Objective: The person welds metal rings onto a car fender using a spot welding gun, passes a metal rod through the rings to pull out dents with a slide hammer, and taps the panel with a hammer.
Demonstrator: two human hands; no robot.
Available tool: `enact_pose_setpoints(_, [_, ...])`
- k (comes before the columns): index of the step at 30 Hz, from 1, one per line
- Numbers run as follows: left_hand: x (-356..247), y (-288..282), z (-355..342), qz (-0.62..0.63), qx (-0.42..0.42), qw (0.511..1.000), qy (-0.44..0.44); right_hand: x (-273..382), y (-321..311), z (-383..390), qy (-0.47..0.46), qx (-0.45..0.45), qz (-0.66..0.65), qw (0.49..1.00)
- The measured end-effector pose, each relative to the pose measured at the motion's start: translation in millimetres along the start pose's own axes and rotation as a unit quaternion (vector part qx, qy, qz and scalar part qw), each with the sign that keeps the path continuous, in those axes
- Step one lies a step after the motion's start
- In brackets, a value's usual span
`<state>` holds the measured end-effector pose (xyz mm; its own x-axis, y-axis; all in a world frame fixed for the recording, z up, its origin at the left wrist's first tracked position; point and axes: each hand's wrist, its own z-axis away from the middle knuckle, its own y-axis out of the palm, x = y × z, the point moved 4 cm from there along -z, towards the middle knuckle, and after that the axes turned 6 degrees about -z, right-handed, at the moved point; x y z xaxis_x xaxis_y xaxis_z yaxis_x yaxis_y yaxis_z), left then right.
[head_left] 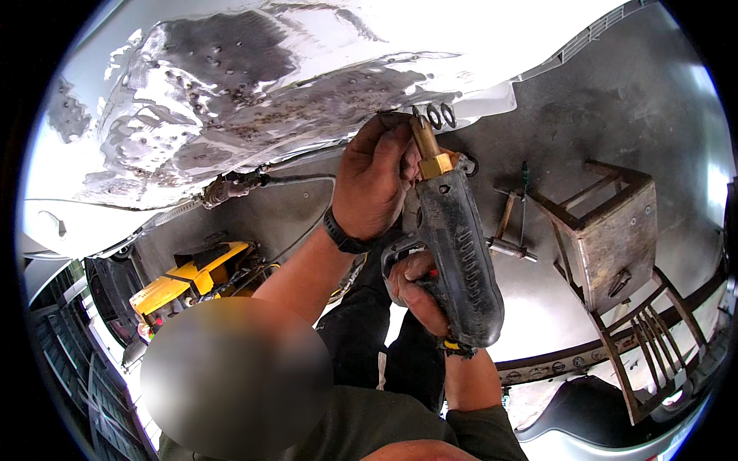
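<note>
My right hand is wrapped round the grip of a black, pistol-shaped spot welding gun, which points up at the panel. Its brass nozzle ends close to the lower edge of a white car body panel. Beside the nozzle, my left hand is closed, fingertips curled near its tip; what they pinch, if anything, is hidden. Several small metal rings stand in a row along the panel edge by the tip. Large areas of the panel are sanded to bare, dark metal with many spot marks.
A worn wooden stool stands at the right, with a slatted wooden chair below it. A metal bar tool lies on the grey floor. At left is a yellow machine. A cable hangs under the panel.
</note>
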<state>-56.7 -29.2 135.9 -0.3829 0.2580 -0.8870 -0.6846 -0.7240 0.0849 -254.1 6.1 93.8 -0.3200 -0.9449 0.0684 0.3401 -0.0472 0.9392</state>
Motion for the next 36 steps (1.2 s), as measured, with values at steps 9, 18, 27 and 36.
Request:
enact_pose_setpoints(9, [3,1,1,0.031,-0.011,0.999,0.035,-2,9,-7,-0.026,0.065,0.010,0.997])
enact_pose_setpoints(18, [12,-14,10,0.160,0.123,0.979,-0.026,21,49,-2,-0.065,0.087,0.103,0.989])
enact_pose_setpoints(27, [4,-10,11,0.263,0.151,0.952,-0.025,23,48,11,-0.091,0.131,0.097,0.982])
enact_pose_setpoints(36, [7,-28,15,0.119,0.144,0.982,-0.001,22,45,11,-0.101,0.146,0.115,0.977])
